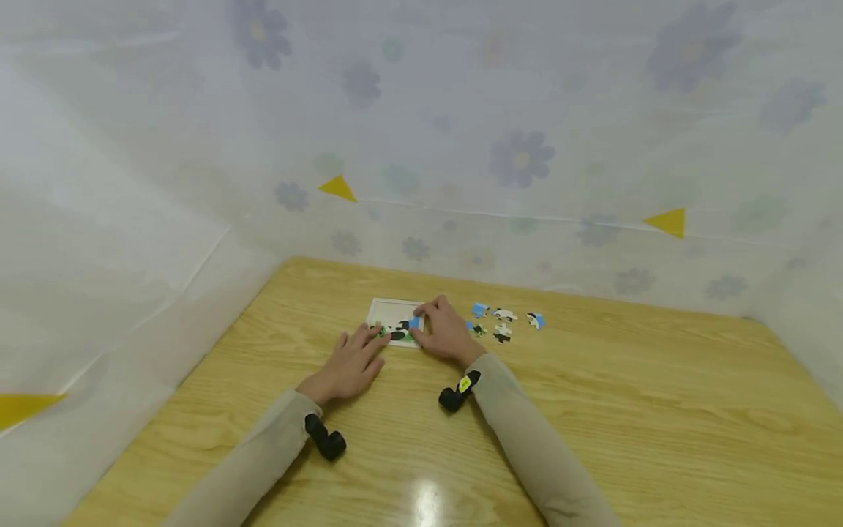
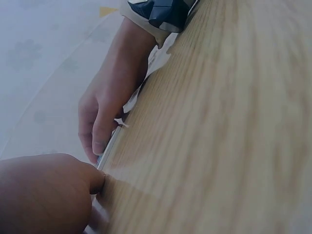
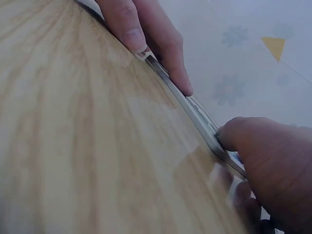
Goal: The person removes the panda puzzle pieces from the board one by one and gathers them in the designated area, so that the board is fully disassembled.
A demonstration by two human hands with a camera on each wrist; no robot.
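The white puzzle tray (image 1: 393, 320) lay flat on the wooden surface (image 1: 593, 410), near its far edge, partly filled with black, green and blue pieces, as I watched from the head camera. My left hand (image 1: 352, 364) rested at the tray's near left corner, fingers (image 1: 377, 338) stretched out flat and apparently gripping nothing, their tips touching the frame. My right hand (image 1: 446, 333) sat at the tray's right edge, fingers bent down onto a blue piece (image 1: 415, 323) at that side; whether they pinched it or only pressed it, I could not tell from any view. The wrist cameras showed only the thin rim of the tray (image 3: 195, 109) with a thumb set against it on each side.

Just beside the right hand, a handful of loose pieces (image 1: 503, 323) lay scattered on the bare wood, well apart from one another.

The risk, as I judged it, lay in the tray's lightness: a push on the blue piece not matched by the left hand could have slid the whole frame across the smooth surface, or tipped its edge and sprung the seated pieces loose. A sweep of the right sleeve (image 1: 527, 432) could also have knocked the loose pieces away.
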